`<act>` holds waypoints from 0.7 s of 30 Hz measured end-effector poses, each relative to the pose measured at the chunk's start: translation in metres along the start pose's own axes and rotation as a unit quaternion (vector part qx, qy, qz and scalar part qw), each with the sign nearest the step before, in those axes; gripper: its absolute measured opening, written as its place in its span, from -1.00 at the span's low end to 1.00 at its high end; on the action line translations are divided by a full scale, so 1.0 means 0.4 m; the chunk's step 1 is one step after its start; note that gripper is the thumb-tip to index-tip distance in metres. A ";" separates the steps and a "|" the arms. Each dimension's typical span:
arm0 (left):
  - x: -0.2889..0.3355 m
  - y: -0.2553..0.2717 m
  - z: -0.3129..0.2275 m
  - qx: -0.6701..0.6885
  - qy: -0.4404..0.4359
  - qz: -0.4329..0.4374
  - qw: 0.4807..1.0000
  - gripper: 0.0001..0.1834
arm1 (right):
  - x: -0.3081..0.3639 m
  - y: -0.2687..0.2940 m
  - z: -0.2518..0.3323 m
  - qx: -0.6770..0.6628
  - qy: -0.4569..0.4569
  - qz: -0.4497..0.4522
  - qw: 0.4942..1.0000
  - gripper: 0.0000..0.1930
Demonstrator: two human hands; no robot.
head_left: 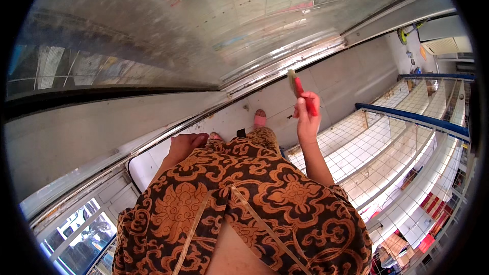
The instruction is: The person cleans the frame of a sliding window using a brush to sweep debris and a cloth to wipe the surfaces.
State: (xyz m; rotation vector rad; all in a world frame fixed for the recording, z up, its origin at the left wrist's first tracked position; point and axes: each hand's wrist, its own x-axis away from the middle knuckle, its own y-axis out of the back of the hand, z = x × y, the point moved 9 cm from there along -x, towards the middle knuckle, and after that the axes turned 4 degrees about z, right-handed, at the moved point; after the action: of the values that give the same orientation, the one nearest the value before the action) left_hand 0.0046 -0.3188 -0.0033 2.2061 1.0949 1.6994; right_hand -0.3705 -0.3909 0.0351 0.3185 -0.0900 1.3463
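Note:
My right hand (307, 118) is raised in front of me and grips a tool with a red handle (301, 91) whose pale flat tip points up toward the metal frame of a large glass pane (168, 25). My left hand (184, 145) rests low against my brown and orange patterned garment (244, 198), fingers curled, with nothing visible in it. One foot in a pink sandal (260, 118) stands on the grey ledge (336, 79) below the glass.
A metal sliding track (275, 69) runs along the base of the glass pane. To the right stands a blue-railed wire mesh barrier (407, 122), with a drop to lower levels beyond it. A white unit (445, 38) sits at the far right.

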 end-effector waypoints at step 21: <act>-0.008 -0.028 0.109 0.069 -0.030 -0.028 0.997 -0.63 | 0.017 -0.165 -0.061 -0.218 -0.141 0.083 0.962 -0.83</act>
State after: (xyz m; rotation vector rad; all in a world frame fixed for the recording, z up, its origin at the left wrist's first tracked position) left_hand 0.0379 -0.2996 -0.0268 2.2673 1.2824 1.5690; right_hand -0.3079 -0.3901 0.0017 0.1288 -0.6555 1.3974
